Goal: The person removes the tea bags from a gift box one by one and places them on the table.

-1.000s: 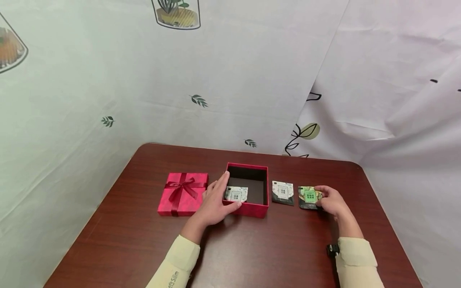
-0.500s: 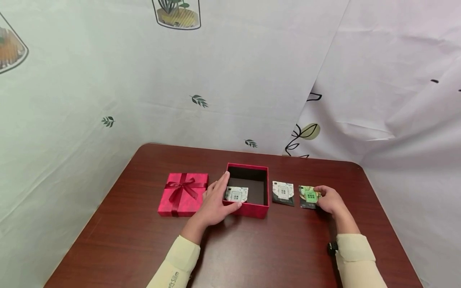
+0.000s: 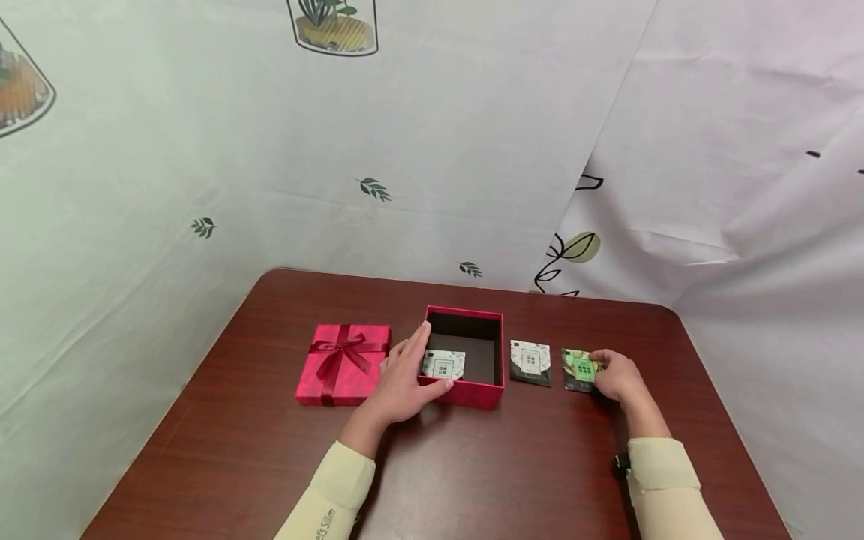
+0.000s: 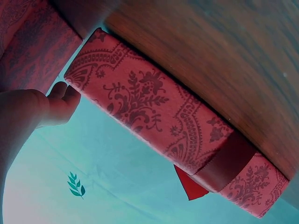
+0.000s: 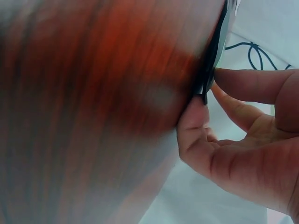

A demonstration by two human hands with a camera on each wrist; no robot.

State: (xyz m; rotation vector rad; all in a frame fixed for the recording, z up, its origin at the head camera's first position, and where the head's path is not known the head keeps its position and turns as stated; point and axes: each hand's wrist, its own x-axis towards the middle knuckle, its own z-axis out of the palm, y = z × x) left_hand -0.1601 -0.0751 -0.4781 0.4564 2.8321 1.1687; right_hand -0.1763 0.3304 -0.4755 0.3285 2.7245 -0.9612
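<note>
In the head view my left hand (image 3: 401, 385) rests at the near left corner of an open red gift box (image 3: 481, 395) with a dark inside. Its index finger lies along the left wall and its thumb touches the front rim. Inside the box, at the near left, is a white sachet (image 3: 443, 364). My right hand (image 3: 619, 377) pinches the right edge of a green and black sachet (image 3: 579, 370) at the far right. The right wrist view shows the thumb and a finger on the edge of that thin sachet (image 5: 215, 56), close to the tabletop.
A red patterned lid (image 3: 343, 365) with a ribbon bow lies left of the box. Between the box and the green sachet lies a white and black sachet (image 3: 530, 363). The brown table (image 3: 493, 465) has a printed white cloth (image 3: 432, 150) hanging behind it.
The green sachet has shifted very slightly to the right, with my right fingers at its edge. My right forearm has swung a little to the left. The left hand and the box stay put.
</note>
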